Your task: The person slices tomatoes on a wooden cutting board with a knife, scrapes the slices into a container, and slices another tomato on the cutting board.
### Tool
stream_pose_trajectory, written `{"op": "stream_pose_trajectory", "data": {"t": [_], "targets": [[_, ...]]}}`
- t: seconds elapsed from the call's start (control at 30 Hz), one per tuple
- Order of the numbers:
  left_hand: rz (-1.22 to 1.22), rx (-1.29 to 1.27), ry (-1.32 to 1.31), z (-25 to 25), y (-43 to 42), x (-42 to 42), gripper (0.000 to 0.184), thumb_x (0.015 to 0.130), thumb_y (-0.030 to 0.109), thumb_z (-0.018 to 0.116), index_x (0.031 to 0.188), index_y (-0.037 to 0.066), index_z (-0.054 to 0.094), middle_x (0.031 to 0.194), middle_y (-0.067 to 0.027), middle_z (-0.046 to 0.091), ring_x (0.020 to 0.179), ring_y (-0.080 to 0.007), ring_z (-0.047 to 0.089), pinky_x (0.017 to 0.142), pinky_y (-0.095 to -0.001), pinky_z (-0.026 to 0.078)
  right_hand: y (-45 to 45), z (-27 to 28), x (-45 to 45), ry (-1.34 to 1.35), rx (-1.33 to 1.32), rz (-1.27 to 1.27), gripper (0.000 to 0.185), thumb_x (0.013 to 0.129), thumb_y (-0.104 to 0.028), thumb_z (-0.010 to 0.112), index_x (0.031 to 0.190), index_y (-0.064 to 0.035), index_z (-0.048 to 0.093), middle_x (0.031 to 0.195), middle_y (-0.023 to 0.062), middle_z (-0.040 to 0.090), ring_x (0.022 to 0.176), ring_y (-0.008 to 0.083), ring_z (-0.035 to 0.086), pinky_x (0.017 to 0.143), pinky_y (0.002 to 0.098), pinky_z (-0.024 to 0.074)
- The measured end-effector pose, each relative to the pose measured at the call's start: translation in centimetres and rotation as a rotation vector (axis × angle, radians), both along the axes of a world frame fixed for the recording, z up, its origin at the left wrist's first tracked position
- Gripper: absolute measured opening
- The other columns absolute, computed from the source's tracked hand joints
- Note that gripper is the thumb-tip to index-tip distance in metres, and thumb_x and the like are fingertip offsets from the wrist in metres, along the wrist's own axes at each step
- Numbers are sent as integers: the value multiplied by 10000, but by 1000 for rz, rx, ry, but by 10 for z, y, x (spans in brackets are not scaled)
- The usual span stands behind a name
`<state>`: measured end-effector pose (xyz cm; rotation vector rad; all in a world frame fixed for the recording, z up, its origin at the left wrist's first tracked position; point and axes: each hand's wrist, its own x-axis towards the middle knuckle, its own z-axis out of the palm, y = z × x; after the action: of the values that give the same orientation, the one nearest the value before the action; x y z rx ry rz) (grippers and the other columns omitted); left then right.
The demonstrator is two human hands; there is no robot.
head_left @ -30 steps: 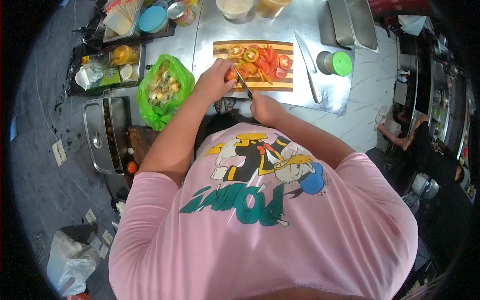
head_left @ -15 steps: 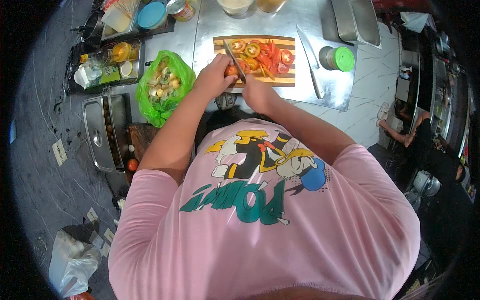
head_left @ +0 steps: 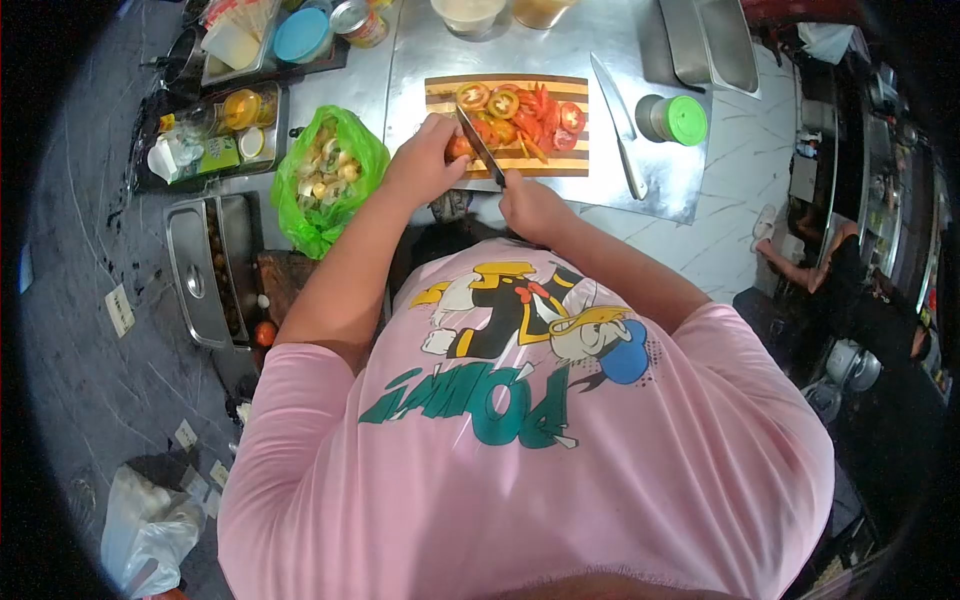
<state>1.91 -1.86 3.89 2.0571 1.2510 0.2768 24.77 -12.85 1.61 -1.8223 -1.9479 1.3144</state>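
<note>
My right hand (head_left: 532,207) grips the handle of a knife (head_left: 481,146), its blade slanting up and left over the striped wooden cutting board (head_left: 575,95). At the board's left side my left hand (head_left: 432,158) is curled around a tomato (head_left: 458,146), which is partly hidden by the fingers. Tomato slices (head_left: 504,103) lie to the right of the blade, several round ones at the top and a heap of red wedges (head_left: 540,115) beside them. Contact between the blade and the held tomato cannot be made out.
A green plastic bag (head_left: 318,225) of peelings stands left of the board. On the right lie a second knife (head_left: 625,150) and a green-lidded jar (head_left: 685,121). A steel pan (head_left: 715,45) sits at the back right. Another person's leg (head_left: 795,270) shows at far right.
My right hand has drawn back towards me and slightly right with the knife, so more of the blade shows. My left hand stays on the tomato, having shifted slightly.
</note>
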Motion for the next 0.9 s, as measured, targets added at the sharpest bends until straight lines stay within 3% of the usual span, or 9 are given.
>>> {"op": "stream_pose_trajectory", "data": {"t": [0.23, 0.33, 0.47, 0.57, 0.63, 0.77, 0.9], "targets": [[-16, -5, 28, -4, 4, 2, 444, 925, 256, 791, 1292, 99, 599, 1255, -138, 620, 1094, -413, 690, 916, -502, 586, 25, -3, -16, -92, -91, 54, 276, 1004, -185, 579, 1156, 42, 545, 991, 364, 724, 987, 542, 722, 893, 628, 540], [-13, 4, 13, -5, 2, 1, 451, 930, 255, 792, 1305, 98, 598, 1269, -141, 625, 1112, -412, 689, 930, -500, 585, 31, -4, -16, -38, -7, -68, 273, 1003, -175, 578, 1156, 49, 542, 980, 369, 724, 983, 544, 722, 882, 623, 550], [-5, 1, -3, -5, 2, 1, 443, 936, 248, 791, 1304, 96, 598, 1274, -141, 630, 1119, -413, 688, 935, -502, 583, 35, 10, -16, -38, 2, -112, 273, 1013, -174, 578, 1138, 62, 519, 933, 362, 723, 944, 548, 724, 839, 624, 556], [-1, -2, -4, -3, 2, 3, 425, 920, 193, 804, 1272, 61, 606, 1191, -155, 619, 1047, -384, 672, 897, -465, 564, 37, 22, -21, -21, 61, -89, 272, 1020, -180, 579, 1122, 60, 500, 886, 354, 719, 905, 543, 730, 815, 625, 561], [-5, -20, 11, -7, 4, 2, 438, 938, 236, 793, 1299, 86, 596, 1280, -141, 636, 1124, -421, 685, 942, -506, 580, 39, 23, -26, 2, 107, -71, 271, 1023, -183, 580, 1114, 57, 491, 860, 350, 716, 879, 540, 733, 798, 625, 565], [-14, 20, -21, -11, 4, -1, 434, 935, 227, 793, 1293, 81, 597, 1275, -144, 638, 1129, -425, 684, 942, -507, 579, 46, 28, -34, -34, 146, -57, 261, 1027, -181, 579, 1107, 50, 487, 817, 343, 710, 832, 531, 737, 752, 614, 580], [-15, 11, -66, -14, 5, -2, 418, 909, 148, 812, 1251, 44, 596, 1190, -160, 624, 1059, -391, 663, 916, -455, 562, 56, 23, -36, -14, 171, -47, 255, 1025, -175, 581, 1103, 51, 490, 806, 340, 710, 820, 526, 741, 732, 617, 584]]}}
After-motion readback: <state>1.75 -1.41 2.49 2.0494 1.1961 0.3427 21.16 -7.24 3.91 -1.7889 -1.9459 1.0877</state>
